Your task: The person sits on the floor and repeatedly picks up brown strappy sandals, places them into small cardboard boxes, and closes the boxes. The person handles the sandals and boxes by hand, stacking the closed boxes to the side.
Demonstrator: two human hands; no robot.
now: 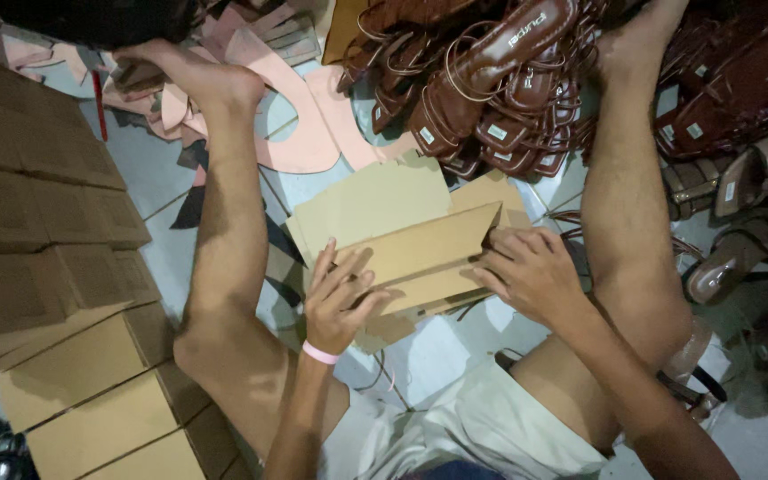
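A flat brown cardboard box blank lies between my bare legs on the tiled floor, partly folded, one flap raised. My left hand, with a pink band at the wrist, presses its fingers on the left end of the folded panel. My right hand grips the right end of the same panel, fingers curled over the edge. Both hands hold the cardboard.
Stacks of folded brown cardboard boxes fill the left side. A heap of brown strappy sandals lies ahead, with more sandals at the right. Pink cut-out sheets lie on the floor beyond my left knee.
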